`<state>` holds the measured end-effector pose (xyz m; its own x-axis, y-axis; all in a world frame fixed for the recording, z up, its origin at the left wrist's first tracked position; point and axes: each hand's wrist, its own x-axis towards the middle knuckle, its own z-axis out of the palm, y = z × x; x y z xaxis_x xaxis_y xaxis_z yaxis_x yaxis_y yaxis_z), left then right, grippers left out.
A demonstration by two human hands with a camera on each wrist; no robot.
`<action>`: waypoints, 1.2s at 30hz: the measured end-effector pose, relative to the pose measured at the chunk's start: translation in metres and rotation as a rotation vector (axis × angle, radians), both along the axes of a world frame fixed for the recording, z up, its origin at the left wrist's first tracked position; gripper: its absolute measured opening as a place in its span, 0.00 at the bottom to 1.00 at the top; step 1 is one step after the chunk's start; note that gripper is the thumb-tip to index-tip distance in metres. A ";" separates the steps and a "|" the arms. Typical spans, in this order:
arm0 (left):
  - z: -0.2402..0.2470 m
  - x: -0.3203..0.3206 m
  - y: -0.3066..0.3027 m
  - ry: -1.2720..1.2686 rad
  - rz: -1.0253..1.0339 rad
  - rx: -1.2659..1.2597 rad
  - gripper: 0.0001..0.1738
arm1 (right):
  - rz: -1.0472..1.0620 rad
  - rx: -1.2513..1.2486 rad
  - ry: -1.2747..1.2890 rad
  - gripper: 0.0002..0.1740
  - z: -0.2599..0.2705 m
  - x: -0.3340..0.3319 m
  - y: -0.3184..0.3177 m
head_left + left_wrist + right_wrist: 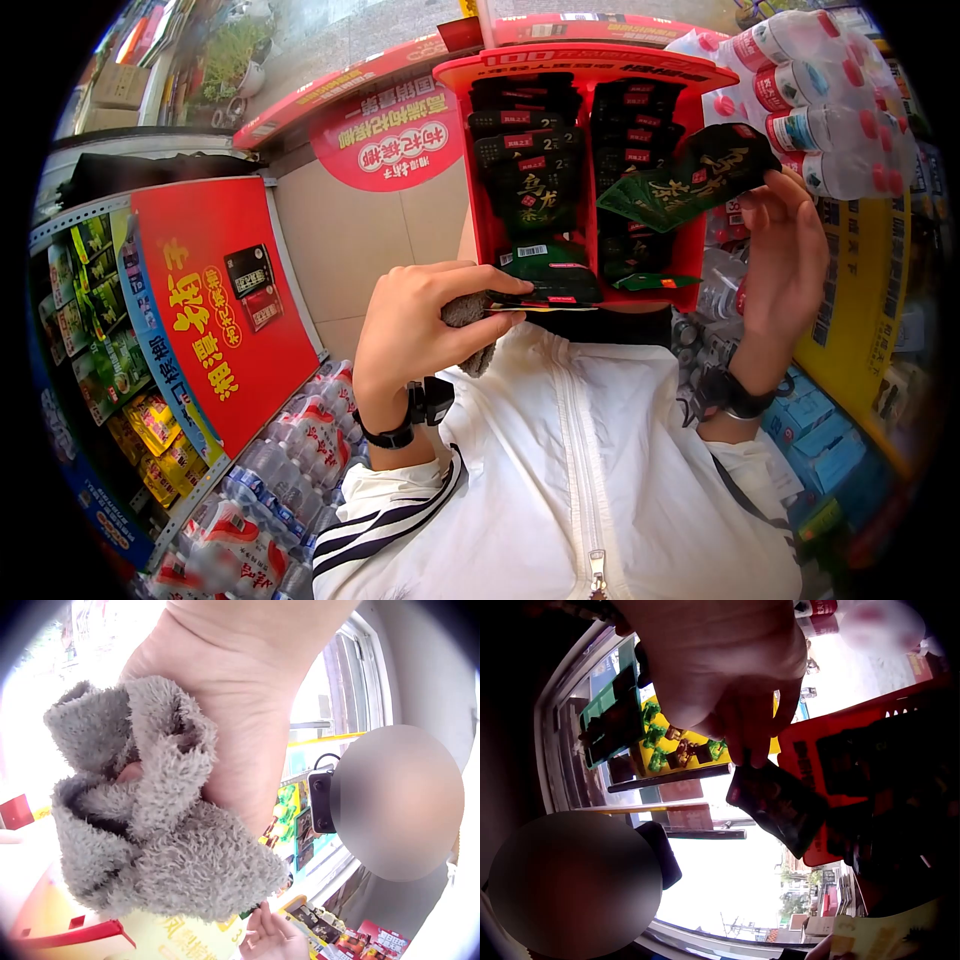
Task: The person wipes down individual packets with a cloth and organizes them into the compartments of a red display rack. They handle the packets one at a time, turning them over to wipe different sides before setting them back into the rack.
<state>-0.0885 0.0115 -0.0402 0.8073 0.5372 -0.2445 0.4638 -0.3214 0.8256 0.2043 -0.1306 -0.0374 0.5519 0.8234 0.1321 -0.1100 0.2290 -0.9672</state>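
My right hand [785,255] pinches a dark green packet with gold lettering [690,180] by one end, tilted above the right column of a red display box [590,180]. In the right wrist view that packet [776,806] hangs from the fingertips. A fluffy grey cloth [172,810] is bunched in my left hand [425,315], at the box's near left corner. Between its thumb and fingers is also a flat packet [550,307], edge-on in the head view; its pale yellow face [885,930] shows in the right wrist view. Similar dark packets [530,190] fill the box's two columns.
Shrink-wrapped bottles [815,110] are stacked at the right, beyond the box. On the left stand a red sign panel [210,300] and a rack of snack packets [100,350]. More bottle packs [250,520] lie below it, and blue packs [820,430] at the lower right.
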 end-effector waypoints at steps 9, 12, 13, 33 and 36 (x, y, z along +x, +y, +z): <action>0.000 0.000 0.000 -0.008 0.004 -0.013 0.14 | 0.019 -0.028 0.000 0.25 -0.005 0.004 -0.002; -0.003 0.000 -0.001 -0.011 0.010 -0.025 0.14 | 0.058 0.058 0.070 0.25 -0.007 0.009 -0.005; -0.005 0.000 -0.002 -0.034 0.038 -0.006 0.13 | 0.096 0.131 0.123 0.24 -0.009 0.012 -0.008; -0.001 0.001 -0.002 -0.017 0.015 -0.036 0.13 | 0.437 0.165 -0.035 0.20 0.000 0.016 -0.022; -0.002 0.001 -0.001 -0.011 0.014 -0.036 0.13 | 0.472 0.059 -0.068 0.21 0.005 0.013 -0.023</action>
